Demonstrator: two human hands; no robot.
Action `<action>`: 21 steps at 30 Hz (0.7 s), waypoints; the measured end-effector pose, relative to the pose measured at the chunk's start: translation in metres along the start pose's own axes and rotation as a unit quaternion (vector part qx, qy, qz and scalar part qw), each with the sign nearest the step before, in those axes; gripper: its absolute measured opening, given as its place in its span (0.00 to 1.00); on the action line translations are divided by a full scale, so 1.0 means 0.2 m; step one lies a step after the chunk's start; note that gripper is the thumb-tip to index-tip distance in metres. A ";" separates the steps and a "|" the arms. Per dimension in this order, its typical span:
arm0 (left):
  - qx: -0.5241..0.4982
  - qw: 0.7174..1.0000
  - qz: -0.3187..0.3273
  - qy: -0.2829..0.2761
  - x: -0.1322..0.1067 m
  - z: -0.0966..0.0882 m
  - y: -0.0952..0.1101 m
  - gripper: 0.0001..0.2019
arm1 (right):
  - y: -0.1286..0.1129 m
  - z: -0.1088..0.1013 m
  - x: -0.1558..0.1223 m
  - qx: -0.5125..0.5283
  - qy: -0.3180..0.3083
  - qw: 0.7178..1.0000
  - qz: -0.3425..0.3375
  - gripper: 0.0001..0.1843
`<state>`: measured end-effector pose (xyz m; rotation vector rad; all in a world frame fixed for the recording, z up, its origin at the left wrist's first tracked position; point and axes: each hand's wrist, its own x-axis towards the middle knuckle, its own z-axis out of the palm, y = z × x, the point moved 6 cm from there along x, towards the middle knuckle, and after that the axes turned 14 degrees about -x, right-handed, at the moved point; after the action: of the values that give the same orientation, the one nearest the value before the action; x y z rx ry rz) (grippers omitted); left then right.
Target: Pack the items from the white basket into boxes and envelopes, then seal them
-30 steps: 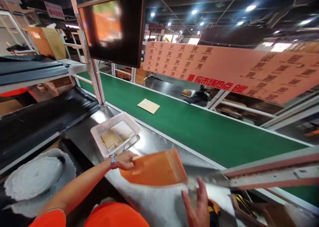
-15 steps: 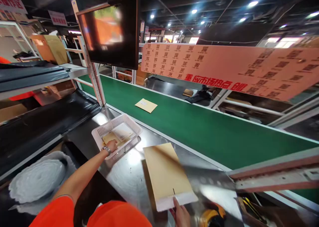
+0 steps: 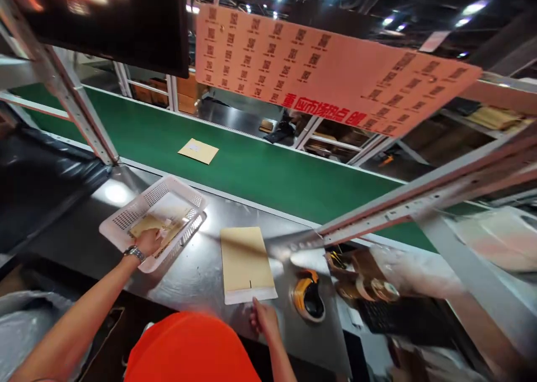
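Left hand point(image 3: 149, 241): inside the white basket point(image 3: 121, 218), fingers bent down onto a brown packet point(image 3: 145, 225); whether they pinch it cannot be told.
Right hand point(image 3: 262, 317): at the table's near edge, fingers loosely curled, tips at the white flap of the padded envelope point(image 3: 245, 262); a firm grip cannot be made out.
Padded envelope: one, flat on the steel table point(image 3: 197, 281), flap end towards the person, long sides running away towards the belt.
White basket: one, perforated, set at a slant on the table left of the envelope, well apart from it; the far corner comes near the belt's edge.
Basket contents: flat brown and white pieces lying together; exact count unclear.
Wristwatch point(image 3: 134, 253): one, on the left wrist.
Open room: bare steel between basket and envelope, and between the envelope's far end and the belt.
Conveyor belt point(image 3: 277, 178): one, green, along the table's far edge behind a pale rail.
Envelope on belt point(image 3: 198, 151): one, brown, lying alone with green belt open all round it.
Yellow device point(image 3: 308, 298): one, just right of the padded envelope, at the table's right edge.
Metal bar point(image 3: 398, 211): slants overhead from the right, its end above the envelope's far right corner.
Pink sign point(image 3: 327, 71): one, hung above the belt.
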<state>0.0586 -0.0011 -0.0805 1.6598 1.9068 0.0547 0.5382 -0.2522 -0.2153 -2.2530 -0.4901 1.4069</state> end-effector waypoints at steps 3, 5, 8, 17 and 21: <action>-0.051 0.983 0.174 0.038 -0.15 0.14 0.33 0.18 | -0.13 0.04 -0.11 0.041 0.005 0.996 -0.085 0.25; -0.085 0.954 0.282 -0.050 -0.32 0.40 0.63 0.19 | -0.26 0.14 -0.18 0.117 -0.032 0.979 -0.162 0.33; -0.077 0.910 0.360 -0.191 -0.54 0.82 1.00 0.15 | -0.36 0.27 -0.21 0.239 -0.076 0.948 -0.194 0.38; 0.067 0.889 0.382 -0.241 -0.46 1.48 1.17 0.42 | -0.06 -0.03 -0.03 0.334 0.023 0.941 -0.056 0.29; 0.112 0.900 0.363 -0.213 -0.41 1.61 1.24 0.40 | -0.03 -0.05 0.02 0.325 -0.012 0.945 -0.044 0.21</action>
<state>0.4294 -0.1339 -0.2087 2.2374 0.9298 -0.2217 0.5495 -0.2470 -0.2119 -1.6604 -0.0988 1.3057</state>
